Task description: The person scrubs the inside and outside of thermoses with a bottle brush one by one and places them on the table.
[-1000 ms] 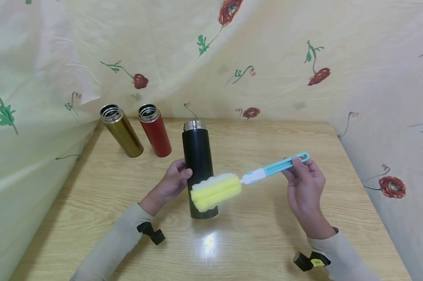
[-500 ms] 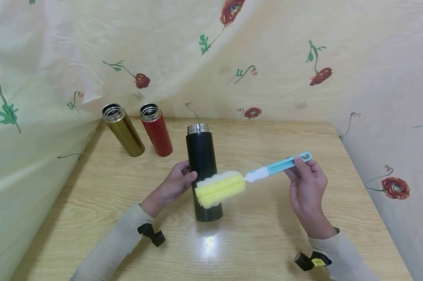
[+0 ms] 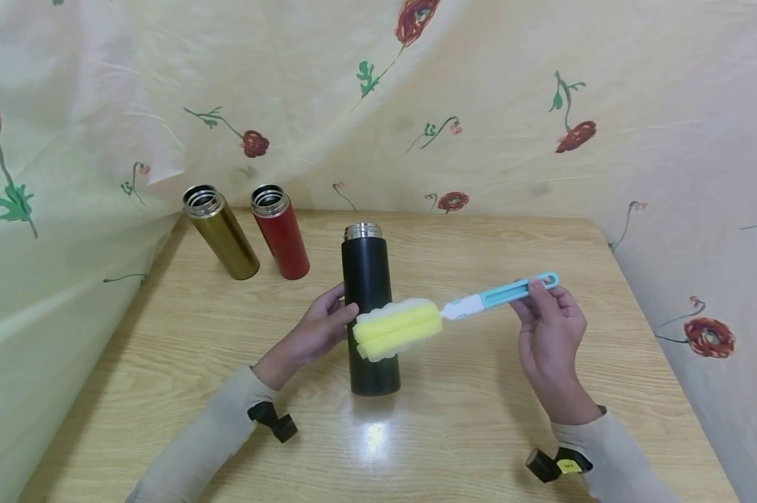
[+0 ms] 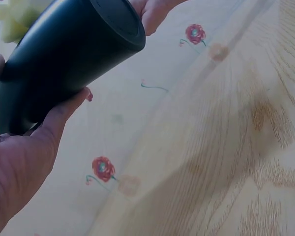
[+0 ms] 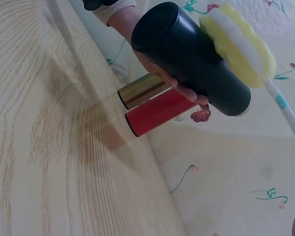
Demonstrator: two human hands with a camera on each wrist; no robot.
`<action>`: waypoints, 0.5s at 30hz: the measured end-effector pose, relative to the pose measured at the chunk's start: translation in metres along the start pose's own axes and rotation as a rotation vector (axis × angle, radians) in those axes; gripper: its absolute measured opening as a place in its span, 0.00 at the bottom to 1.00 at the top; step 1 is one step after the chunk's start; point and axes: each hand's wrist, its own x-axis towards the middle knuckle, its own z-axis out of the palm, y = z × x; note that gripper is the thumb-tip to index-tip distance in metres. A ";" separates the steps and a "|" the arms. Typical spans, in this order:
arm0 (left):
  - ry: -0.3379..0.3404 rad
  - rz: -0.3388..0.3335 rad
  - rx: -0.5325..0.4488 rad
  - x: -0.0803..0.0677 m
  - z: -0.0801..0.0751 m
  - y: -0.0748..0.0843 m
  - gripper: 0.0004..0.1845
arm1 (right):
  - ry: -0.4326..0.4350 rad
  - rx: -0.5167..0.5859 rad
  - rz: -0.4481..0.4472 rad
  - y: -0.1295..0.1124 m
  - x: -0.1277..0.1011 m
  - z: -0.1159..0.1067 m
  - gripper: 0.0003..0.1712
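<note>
Black flask (image 3: pixel 370 314): held off the counter (image 3: pixel 453 412) over its middle, near upright with a slight lean, steel mouth (image 3: pixel 363 230) uppermost and uncapped; the left wrist view shows its flat base (image 4: pixel 119 19) clear of the wood

Left hand (image 3: pixel 318 328): grip wrapped around the flask's lower middle, thumb on the near side, fingers behind. Hazard: a smooth painted wall and a one-handed hold; any sideways push from the sponge may turn or slide the flask out of the grip and drop it on the counter

Bottle brush: yellow and white sponge head (image 3: pixel 398 328) lies across the front of the flask, touching or just beside its wall, well below the mouth; blue and white handle (image 3: pixel 500 295) runs up to the right. Hazard: the head appears about as wide as the mouth, so a skewed entry may catch on the steel rim and bend at the thin neck (image 3: pixel 446 312)

Right hand (image 3: pixel 549 328): grip pinching the far end of the handle between thumb and fingertips. Hazard: a hold so far from the head gives little control, and the sponge may wobble or the handle twist

Gold flask (image 3: pixel 221 234) and red flask (image 3: pixel 280 232): standing open at the back left of the counter, just beside each other, well apart from the hands. Hazard: low; only a wide swing of the left elbow would reach them

Flowered cloth (image 3: pixel 479 105): hangs behind and at both sides
</note>
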 end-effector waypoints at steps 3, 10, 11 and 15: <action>-0.024 0.005 -0.040 -0.002 0.001 0.002 0.34 | 0.008 -0.006 0.003 0.001 0.000 -0.001 0.11; -0.081 0.039 -0.128 -0.003 0.002 0.004 0.27 | 0.022 -0.024 0.013 0.004 0.001 -0.001 0.10; -0.084 0.040 -0.126 -0.003 0.001 0.003 0.28 | 0.025 -0.024 0.017 0.004 0.001 -0.001 0.10; -0.066 0.024 -0.098 -0.005 -0.001 0.002 0.31 | 0.036 -0.038 0.028 0.004 0.001 -0.001 0.09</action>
